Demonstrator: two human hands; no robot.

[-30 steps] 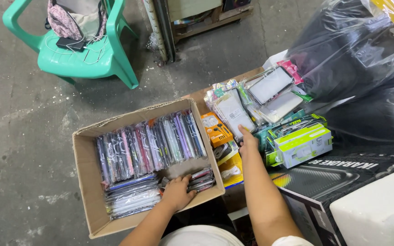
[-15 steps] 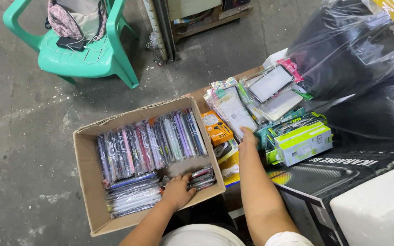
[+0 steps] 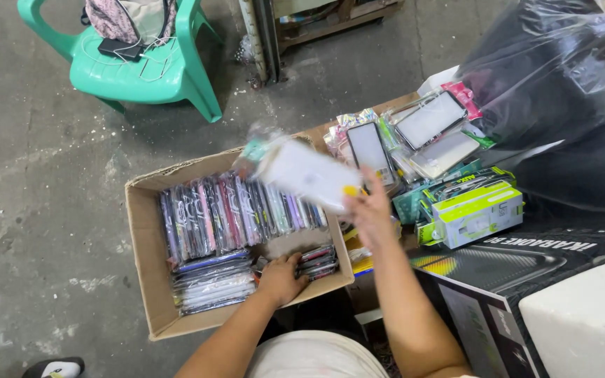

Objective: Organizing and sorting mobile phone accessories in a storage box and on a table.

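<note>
My right hand [image 3: 369, 213] holds a white packet in clear wrap [image 3: 306, 173], blurred, lifted over the right end of a cardboard box [image 3: 147, 259]. Upright rows of wrapped phone cases [image 3: 236, 213] in many colours fill the box, with flat stacks [image 3: 211, 283] at its near side. My left hand [image 3: 281, 278] rests inside the box on a small stack of wrapped cases [image 3: 318, 260]. To the right of the box lies a pile of wrapped packets [image 3: 404, 143] and green-and-white boxes [image 3: 477, 217].
A green plastic chair [image 3: 141, 66] with a bag, a phone and a cable stands on the concrete floor at the back left. Large black plastic-wrapped bundles [image 3: 561, 77] sit at right. A big printed carton [image 3: 498, 280] and white foam block [image 3: 586, 322] lie near right.
My right hand has picked a white packet off the pile at right and swung it left over the box. The left hand has stayed on the small stack. The view shifted slightly.
</note>
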